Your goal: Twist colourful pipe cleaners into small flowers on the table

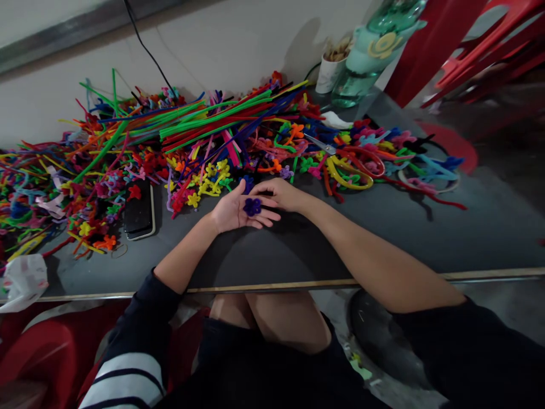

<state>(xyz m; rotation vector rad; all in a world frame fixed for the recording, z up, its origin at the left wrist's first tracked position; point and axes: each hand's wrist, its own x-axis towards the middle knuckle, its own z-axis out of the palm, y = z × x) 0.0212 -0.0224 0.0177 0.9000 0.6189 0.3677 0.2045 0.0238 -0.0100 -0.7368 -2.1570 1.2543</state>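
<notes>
My left hand is palm up above the near part of the table, its fingers stretched out and slightly apart. A dark purple pipe-cleaner flower lies against the base of those fingers. Whether a stem passes between them, I cannot tell. My right hand meets it from the right, fingers curled in behind the left fingers. Its fingertips are partly hidden, and so is anything they pinch. Just beyond both hands lie yellow pipe-cleaner flowers and a blue one.
A wide heap of colourful pipe cleaners covers the table's back. Scissors with yellow and red handles rest at its right. A phone lies left of my hands. A green bottle and a paper cup stand behind.
</notes>
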